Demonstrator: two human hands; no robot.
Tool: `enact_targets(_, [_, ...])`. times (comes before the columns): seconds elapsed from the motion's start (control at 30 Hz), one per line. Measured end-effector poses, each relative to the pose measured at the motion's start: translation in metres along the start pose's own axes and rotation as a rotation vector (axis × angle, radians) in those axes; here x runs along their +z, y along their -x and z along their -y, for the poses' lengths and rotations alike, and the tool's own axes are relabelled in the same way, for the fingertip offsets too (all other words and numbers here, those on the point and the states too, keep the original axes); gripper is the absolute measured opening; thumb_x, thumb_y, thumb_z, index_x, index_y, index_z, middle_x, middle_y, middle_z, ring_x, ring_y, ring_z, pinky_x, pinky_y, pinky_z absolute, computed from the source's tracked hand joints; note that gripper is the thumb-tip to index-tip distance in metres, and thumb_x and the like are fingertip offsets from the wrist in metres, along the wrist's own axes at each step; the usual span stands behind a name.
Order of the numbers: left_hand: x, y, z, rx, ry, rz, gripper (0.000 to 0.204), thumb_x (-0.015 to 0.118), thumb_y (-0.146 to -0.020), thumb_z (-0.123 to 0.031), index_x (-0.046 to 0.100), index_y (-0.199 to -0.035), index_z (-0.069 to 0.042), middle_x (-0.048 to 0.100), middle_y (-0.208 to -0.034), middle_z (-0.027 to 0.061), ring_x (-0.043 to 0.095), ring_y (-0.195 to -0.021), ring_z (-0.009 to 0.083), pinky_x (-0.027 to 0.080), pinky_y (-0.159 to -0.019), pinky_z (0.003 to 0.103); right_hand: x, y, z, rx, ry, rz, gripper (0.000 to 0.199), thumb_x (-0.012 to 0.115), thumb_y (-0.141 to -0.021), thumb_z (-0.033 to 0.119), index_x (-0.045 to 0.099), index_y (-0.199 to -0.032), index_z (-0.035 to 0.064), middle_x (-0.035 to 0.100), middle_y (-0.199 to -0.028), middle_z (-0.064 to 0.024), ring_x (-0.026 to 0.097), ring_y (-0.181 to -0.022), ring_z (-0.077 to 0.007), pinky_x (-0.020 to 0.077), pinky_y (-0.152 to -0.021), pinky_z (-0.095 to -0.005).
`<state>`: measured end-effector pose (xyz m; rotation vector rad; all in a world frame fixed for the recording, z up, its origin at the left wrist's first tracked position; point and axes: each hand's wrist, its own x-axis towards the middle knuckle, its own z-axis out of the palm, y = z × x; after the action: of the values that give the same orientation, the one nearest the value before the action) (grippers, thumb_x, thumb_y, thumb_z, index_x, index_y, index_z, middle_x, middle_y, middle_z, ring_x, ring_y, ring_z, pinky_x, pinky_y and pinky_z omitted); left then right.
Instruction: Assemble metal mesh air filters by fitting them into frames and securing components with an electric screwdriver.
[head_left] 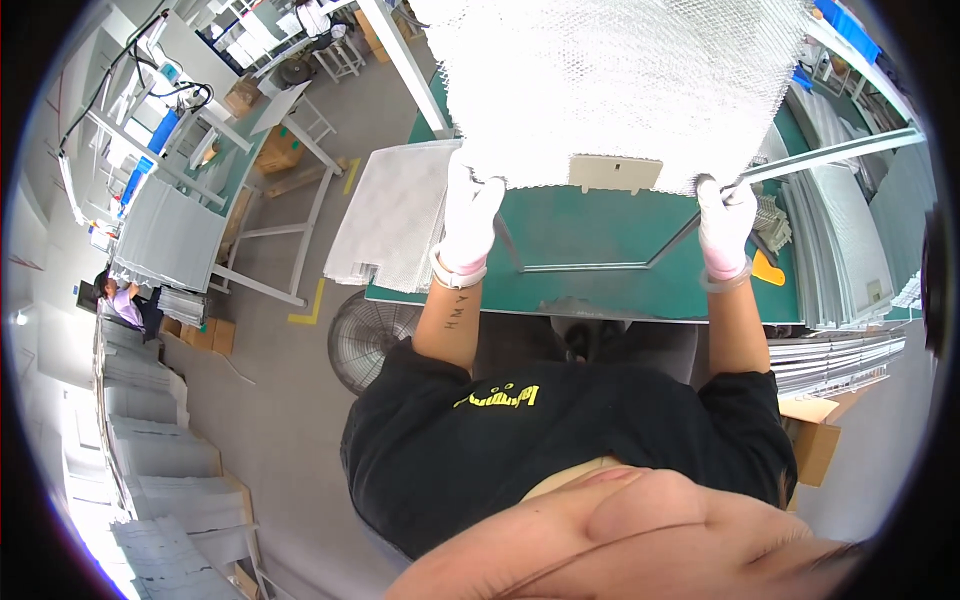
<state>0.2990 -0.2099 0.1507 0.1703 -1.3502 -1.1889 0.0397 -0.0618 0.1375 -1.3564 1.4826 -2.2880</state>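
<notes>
A large sheet of silvery metal mesh (620, 80) is held up in front of me by its lower corners. My left hand (472, 215), in a white glove, is closed on the left corner. On the right corner, my right hand (727, 222) is closed too, gloved the same way. A beige rectangular plate (615, 174) with small tabs sits at the mesh's lower edge. Below the sheet, a thin metal frame (585, 267) lies on the green tabletop (590, 300); the sheet hides its far part.
Mesh sheets (390, 215) lie at the table's left edge, and a stack of panels (835, 245) stands on its right. An orange-yellow piece (767, 268) lies near my right wrist. A floor fan (372, 340) stands at lower left. Another person (128, 305) is at far left.
</notes>
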Motion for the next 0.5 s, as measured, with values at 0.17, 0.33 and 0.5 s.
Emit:
enact_targets(0.17, [-0.009,0.003,0.008,0.050,-0.157,0.052,0.019,0.058,-0.094,0.002,0.058,-0.113,-0.001,0.051,-0.085,-0.0036,0.043,-0.070,0.0039,0.041,-0.065,0.020,0.001,-0.001,-0.003,-0.045,0.019,-0.004,0.013,0.068,-0.089,0.002,0.067,-0.102,-0.0003,0.055,-0.072,0.0077,0.042,-0.062,0.0002,0.0356,-0.056,-0.0180])
enact_targets(0.33, [-0.010,0.009,0.019,-0.006,-0.109,0.036,0.012,0.061,-0.092,0.005,0.057,-0.100,-0.004,0.049,-0.080,-0.0041,0.043,-0.069,0.0029,0.040,-0.062,0.019,0.003,0.001,-0.009,-0.011,0.054,-0.017,0.009,0.070,-0.089,0.004,0.066,-0.096,0.0010,0.051,-0.067,0.0077,0.041,-0.061,-0.0007,0.0363,-0.055,-0.0199])
enact_targets(0.5, [-0.007,0.015,0.030,0.045,-0.219,-0.025,0.036,0.064,-0.091,0.004,0.037,-0.074,-0.012,0.044,-0.072,-0.0051,0.040,-0.064,0.0021,0.038,-0.057,0.020,-0.004,0.003,-0.030,-0.022,0.164,0.017,0.021,0.071,-0.089,0.006,0.054,-0.076,0.0061,0.047,-0.065,0.0065,0.040,-0.061,-0.0025,0.0373,-0.054,-0.0216])
